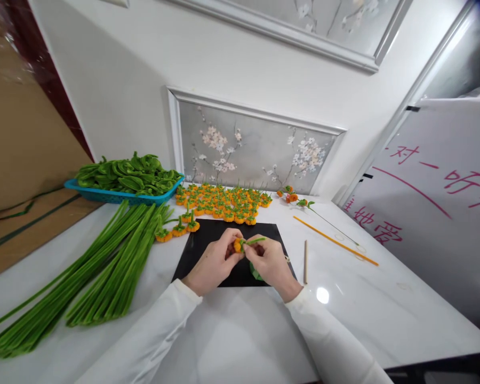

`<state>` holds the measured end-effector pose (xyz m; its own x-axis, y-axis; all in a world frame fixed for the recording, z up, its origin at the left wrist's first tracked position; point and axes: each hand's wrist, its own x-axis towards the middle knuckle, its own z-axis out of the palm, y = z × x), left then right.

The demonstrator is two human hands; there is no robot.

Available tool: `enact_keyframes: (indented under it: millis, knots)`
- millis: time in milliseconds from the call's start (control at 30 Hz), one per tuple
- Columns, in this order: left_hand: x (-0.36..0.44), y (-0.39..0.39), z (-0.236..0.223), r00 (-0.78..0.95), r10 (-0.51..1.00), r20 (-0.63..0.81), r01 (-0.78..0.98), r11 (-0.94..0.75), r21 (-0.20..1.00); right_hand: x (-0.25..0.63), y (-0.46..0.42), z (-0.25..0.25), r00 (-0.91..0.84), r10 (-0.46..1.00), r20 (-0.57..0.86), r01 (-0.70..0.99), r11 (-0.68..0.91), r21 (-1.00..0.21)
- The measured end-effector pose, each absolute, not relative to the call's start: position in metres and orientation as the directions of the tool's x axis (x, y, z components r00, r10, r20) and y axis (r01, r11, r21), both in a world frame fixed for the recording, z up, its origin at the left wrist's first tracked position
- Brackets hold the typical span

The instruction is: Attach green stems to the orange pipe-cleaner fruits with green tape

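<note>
Over a black mat (200, 256), my left hand (218, 258) pinches a small orange pipe-cleaner flower (238, 245) between thumb and fingers. My right hand (270, 261) is closed on a short green pipe cleaner (256, 241) at the flower's base, its free end pointing right. Partly hidden beneath my right hand is a green object (255, 272), perhaps a tape roll. Behind the mat stand many finished-looking orange flowers (224, 202) with green stems, in rows. A few more orange flowers (178, 229) sit at the mat's left corner.
Long green pipe cleaners (116, 272) lie in bundles on the left. A blue tray (136, 199) behind them holds looped green pieces (132, 176). To the right lie a thin wooden stick (305, 261), an orange pipe cleaner (336, 240) and a wired flower stem (304, 202). The wall borders the table's back.
</note>
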<state>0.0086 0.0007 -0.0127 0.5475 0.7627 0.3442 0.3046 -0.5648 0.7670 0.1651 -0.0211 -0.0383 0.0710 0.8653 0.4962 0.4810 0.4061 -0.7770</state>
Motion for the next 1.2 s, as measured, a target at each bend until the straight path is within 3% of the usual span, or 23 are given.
enact_keyframes:
  millis: [133, 300, 500, 700, 933, 1100, 1200]
  knots:
    - [0.007, 0.003, -0.014, 0.574, 0.751, 0.326, 0.272, -0.55, 0.789, 0.168, -0.021, -0.037, 0.009, 0.856, 0.517, 0.509, 0.441, -0.739]
    - [0.007, 0.005, -0.015, 0.583, 0.746, 0.321, 0.168, -0.497, 0.851, 0.173, -0.023, -0.032, -0.115, 0.767, 0.631, 0.601, 0.559, -0.571]
    - [0.006, 0.004, -0.015, 0.582, 0.759, 0.292, 0.265, -0.517, 0.814, 0.177, -0.023, -0.034, -0.216, 0.76, 0.614, 0.647, 0.582, -0.493]
    - [0.006, 0.002, -0.013, 0.576, 0.776, 0.256, 0.328, -0.506, 0.798, 0.174, -0.024, -0.032, -0.161, 0.783, 0.601, 0.565, 0.572, -0.595]
    - [0.011, -0.002, -0.011, 0.556, 0.773, 0.305, 0.138, -0.447, 0.884, 0.169, -0.024, -0.034, 0.04, 0.911, 0.41, 0.314, 0.378, -0.871]
    - [0.01, 0.002, -0.015, 0.529, 0.787, 0.317, 0.067, -0.412, 0.909, 0.169, -0.023, -0.033, -0.005, 0.959, 0.284, 0.089, 0.283, -0.955]
    - [0.009, 0.005, -0.016, 0.528, 0.789, 0.314, 0.067, -0.408, 0.911, 0.17, -0.024, -0.031, -0.063, 0.959, 0.276, 0.055, 0.28, -0.958]
